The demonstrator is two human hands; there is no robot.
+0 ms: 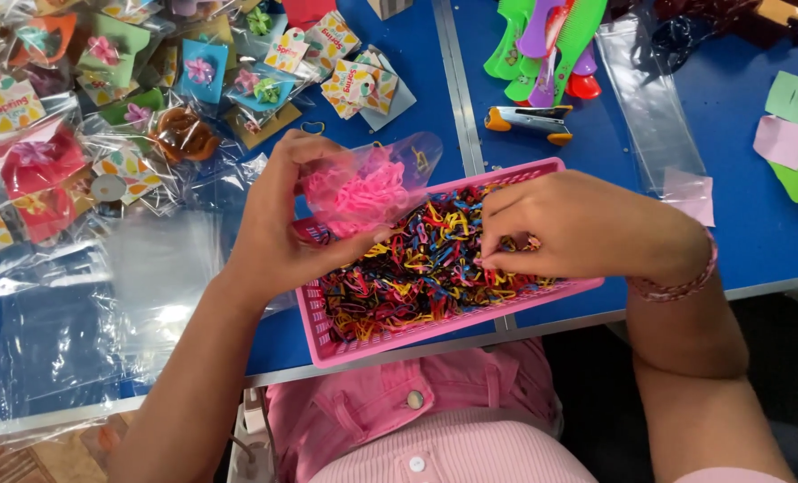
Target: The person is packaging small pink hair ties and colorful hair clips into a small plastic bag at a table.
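Observation:
My left hand (278,215) holds a small clear plastic bag (372,183) part-filled with pink rubber bands, just above the left end of a pink basket (327,340). Many small rubber bands (417,277) in red, yellow, blue and black fill the basket. My right hand (578,224) rests on the pile at the basket's right side, its fingertips pinched among the bands. A beaded bracelet (676,286) circles my right wrist.
Blue table (757,224). Packed hair accessories in clear bags (104,116) cover the back left. Empty clear bags (77,304) lie at the front left. Green, purple and red combs (547,45), a stapler (531,121), a long clear sleeve (649,98) and coloured paper pieces (793,134) lie right.

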